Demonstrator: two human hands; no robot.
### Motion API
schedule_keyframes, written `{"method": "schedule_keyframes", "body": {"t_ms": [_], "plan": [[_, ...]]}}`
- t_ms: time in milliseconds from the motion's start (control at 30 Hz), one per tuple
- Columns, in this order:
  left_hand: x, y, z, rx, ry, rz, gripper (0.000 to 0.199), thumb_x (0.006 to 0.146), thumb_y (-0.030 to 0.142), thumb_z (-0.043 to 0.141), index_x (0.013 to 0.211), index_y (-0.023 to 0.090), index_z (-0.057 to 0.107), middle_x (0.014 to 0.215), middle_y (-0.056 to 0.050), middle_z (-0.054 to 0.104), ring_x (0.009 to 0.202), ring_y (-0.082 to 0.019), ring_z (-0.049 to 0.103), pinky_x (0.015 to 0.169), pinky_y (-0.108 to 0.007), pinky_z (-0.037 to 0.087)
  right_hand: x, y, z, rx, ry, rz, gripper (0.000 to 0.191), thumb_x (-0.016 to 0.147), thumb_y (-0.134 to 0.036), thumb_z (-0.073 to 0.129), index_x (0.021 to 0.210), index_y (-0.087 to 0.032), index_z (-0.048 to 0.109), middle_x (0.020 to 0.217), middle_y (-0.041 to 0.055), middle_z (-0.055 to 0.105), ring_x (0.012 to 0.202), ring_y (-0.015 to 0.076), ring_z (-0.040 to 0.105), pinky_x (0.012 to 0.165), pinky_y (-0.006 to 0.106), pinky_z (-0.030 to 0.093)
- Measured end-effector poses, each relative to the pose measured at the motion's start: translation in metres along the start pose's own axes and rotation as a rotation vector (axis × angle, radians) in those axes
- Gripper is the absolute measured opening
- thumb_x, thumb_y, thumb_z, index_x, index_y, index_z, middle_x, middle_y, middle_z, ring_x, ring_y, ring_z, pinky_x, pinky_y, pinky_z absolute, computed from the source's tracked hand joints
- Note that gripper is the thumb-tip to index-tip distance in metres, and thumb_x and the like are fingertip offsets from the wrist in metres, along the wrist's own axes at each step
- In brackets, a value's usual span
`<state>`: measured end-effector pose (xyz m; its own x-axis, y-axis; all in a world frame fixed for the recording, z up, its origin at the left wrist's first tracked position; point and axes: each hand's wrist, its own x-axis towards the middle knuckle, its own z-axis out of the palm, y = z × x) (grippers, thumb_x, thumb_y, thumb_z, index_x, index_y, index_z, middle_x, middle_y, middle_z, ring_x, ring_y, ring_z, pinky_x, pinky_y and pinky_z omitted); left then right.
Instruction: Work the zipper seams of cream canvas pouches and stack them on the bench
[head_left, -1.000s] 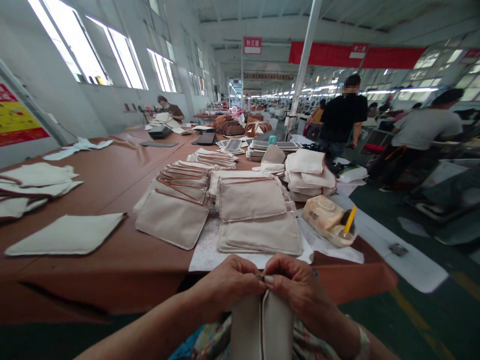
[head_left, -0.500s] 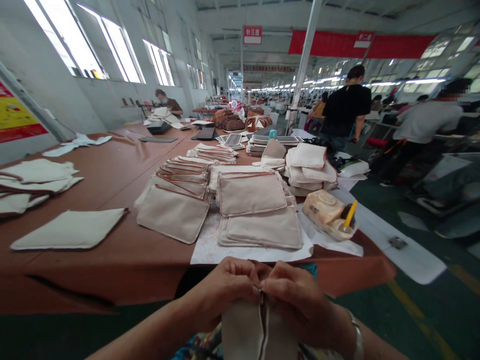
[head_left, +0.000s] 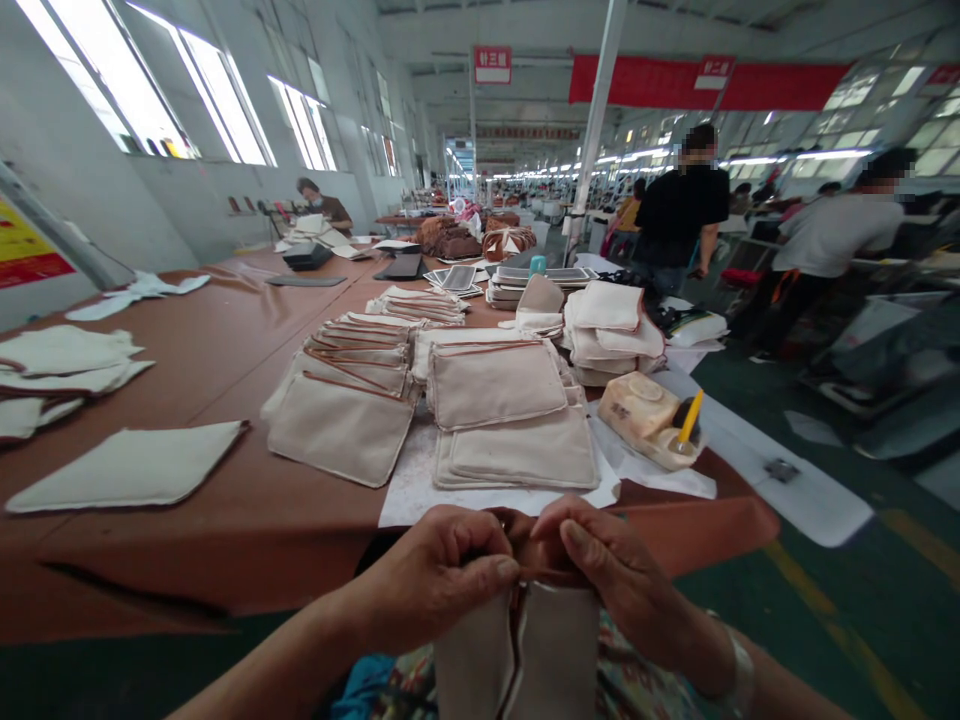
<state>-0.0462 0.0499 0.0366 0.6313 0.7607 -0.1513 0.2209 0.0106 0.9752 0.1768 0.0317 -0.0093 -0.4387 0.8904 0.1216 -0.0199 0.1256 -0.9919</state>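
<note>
1. The left hand (head_left: 435, 575) is closed in a firm pinch, thumb and fingers gripping the brown-edged top of a beige canvas pouch (head_left: 555, 650).
2. The right hand (head_left: 615, 575) is curled in a matching pinch on the same edge, just beside the left hand.
3. The pouch hangs upright below both hands, past the near edge of the counter (head_left: 187, 560) and in front of the person's floral-print clothing (head_left: 622, 670). A brown-lined opening runs down its middle.
4. Ahead of the hands, a sheet of white paper (head_left: 409, 495) lies on the brown counter under piles of flat canvas pouches (head_left: 495, 385) with brown trim.
5. To the right of the piles sits a beige plastic tub (head_left: 637, 410), with a yellow-handled tool (head_left: 690, 418) standing tilted in it.
6. Farther off, a co-worker in a black shirt (head_left: 679, 210) stands beyond the counter's far right side.
</note>
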Motion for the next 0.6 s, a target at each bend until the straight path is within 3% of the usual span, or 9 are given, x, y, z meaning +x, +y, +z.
{"method": "schedule_keyframes", "body": {"t_ms": [100,200,433,600], "plan": [[0.000,0.007,-0.002,0.149,-0.009,0.045,0.034,0.092,0.040,0.055,0.072,0.013,0.058,0.065,0.003,0.043,0.057,-0.009,0.033,0.051,-0.020,0.027,0.012,-0.014,-0.008,-0.082,-0.182,0.035,0.045,0.101,-0.050,0.042,0.079,-0.016,0.060,0.075,0.0016,0.052,0.069,0.0148,0.045,0.064,0.027,0.037],[0.001,0.012,-0.001,0.242,0.005,0.079,0.029,0.093,0.033,0.054,0.071,0.013,0.057,0.065,0.003,0.043,0.059,-0.009,0.035,0.052,-0.020,0.029,0.018,-0.024,-0.012,-0.120,-0.276,0.025,0.040,0.097,-0.048,0.051,0.079,-0.015,0.063,0.076,0.0013,0.052,0.069,0.0146,0.045,0.064,0.027,0.036],[0.006,0.009,0.007,0.310,0.073,0.109,0.029,0.091,0.026,0.055,0.065,0.015,0.051,0.064,0.003,0.042,0.060,-0.010,0.035,0.055,-0.020,0.030,0.021,-0.012,-0.013,-0.034,-0.272,0.012,0.036,0.091,-0.047,0.059,0.075,-0.016,0.058,0.071,-0.0007,0.049,0.065,0.0136,0.041,0.060,0.026,0.033],[0.007,0.008,0.005,0.347,0.086,0.102,0.027,0.093,0.031,0.055,0.071,0.015,0.056,0.066,0.004,0.045,0.062,-0.010,0.035,0.057,-0.021,0.030,0.024,-0.014,-0.019,-0.155,-0.320,0.055,0.036,0.098,-0.047,0.048,0.082,-0.016,0.057,0.076,-0.0003,0.048,0.070,0.0139,0.039,0.063,0.026,0.033]]}}
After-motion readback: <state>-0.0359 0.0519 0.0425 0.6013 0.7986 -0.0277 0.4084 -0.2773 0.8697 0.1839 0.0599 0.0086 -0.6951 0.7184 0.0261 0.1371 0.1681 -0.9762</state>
